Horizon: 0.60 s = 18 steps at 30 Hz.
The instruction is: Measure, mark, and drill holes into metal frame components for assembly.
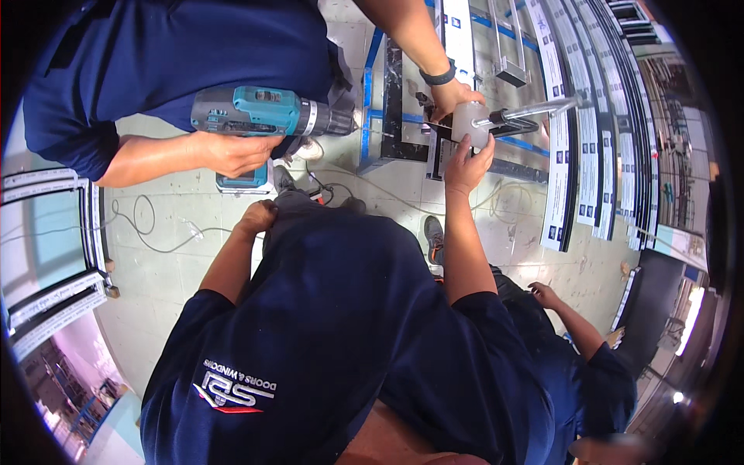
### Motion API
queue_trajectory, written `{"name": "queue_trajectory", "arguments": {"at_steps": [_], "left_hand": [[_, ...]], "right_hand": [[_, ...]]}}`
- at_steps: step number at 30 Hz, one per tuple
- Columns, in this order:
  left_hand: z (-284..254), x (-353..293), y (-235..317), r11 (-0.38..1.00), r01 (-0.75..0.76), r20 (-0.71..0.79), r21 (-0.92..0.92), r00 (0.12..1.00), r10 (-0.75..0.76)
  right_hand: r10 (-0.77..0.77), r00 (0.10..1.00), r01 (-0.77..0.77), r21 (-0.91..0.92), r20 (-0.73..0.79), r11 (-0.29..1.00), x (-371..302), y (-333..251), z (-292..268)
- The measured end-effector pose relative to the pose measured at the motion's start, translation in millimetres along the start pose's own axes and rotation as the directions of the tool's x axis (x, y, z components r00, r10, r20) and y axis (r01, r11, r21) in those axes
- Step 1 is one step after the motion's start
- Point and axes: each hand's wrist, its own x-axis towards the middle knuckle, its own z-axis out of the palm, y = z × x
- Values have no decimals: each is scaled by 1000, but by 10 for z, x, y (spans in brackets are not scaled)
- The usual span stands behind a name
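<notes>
My left hand [258, 215] hangs beside my thigh with its fingers curled in, and nothing shows in it. My right hand [467, 165] is closed on the whitish head of what looks like a mallet [470, 124], gripping it from the near side. The mallet's metal handle [535, 111] points off to the right. A co-worker's hand [453, 97] with a dark wristband touches the far side of the same head. The co-worker's other hand [232, 155] holds a teal and black cordless drill [267, 112], its bit pointing right toward a dark metal profile [394, 101].
A blue metal frame [367, 108] stands ahead. Long film-covered profiles [570, 155] line the right side. Framed panels [50, 240] stand at the left. A cable [167, 246] crosses the tiled floor. Another person's hand [544, 294] is behind my right arm.
</notes>
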Motion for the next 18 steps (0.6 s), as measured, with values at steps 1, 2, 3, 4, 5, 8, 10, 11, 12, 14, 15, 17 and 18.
{"name": "queue_trajectory", "arguments": {"at_steps": [1,2,3,4,5,8,10,11,12,14,15,17,18], "left_hand": [[28,-14,11,1000,9,-1,-16,1000,-9],[-8,-46,64,996,53,-21,-78,998,-55],[-51,-83,112,986,96,-37,-140,994,-102],[-117,-142,178,953,197,43,-229,980,-192],[-39,-118,102,951,200,46,-237,980,-195],[-68,-122,51,985,114,-49,-131,991,-121],[-120,-143,-7,973,179,-48,-147,981,-188],[-146,-162,-35,972,180,-48,-151,981,-189],[-176,-191,-71,954,202,-56,-223,974,-220],[-294,-212,-143,931,220,-72,-291,965,-250],[-327,-221,-151,894,270,-26,-359,954,-298],[-421,-206,-278,882,262,-19,-391,956,-292],[-437,-172,-368,883,258,-7,-393,959,-283]], "right_hand": [[-7,1000,7,-3,-3,1000,0,-3,30],[-9,1000,9,-9,2,1000,1,-10,42],[-18,1000,18,-12,9,1000,-4,-17,54],[5,1000,-4,-21,16,1000,-20,-13,59],[28,999,-27,-32,22,999,-31,-11,67],[27,999,-25,-40,43,999,-42,-33,69],[46,997,-44,-25,58,999,-35,-69,81],[42,997,-41,-25,60,999,-26,-88,84],[58,997,-57,-25,58,998,-27,-110,78],[72,996,-71,-29,48,997,-17,-165,96],[69,997,-68,-24,44,997,-20,-194,85],[48,999,-47,-39,24,998,-36,-231,76],[95,995,-95,-8,35,995,-37,-255,95]]}}
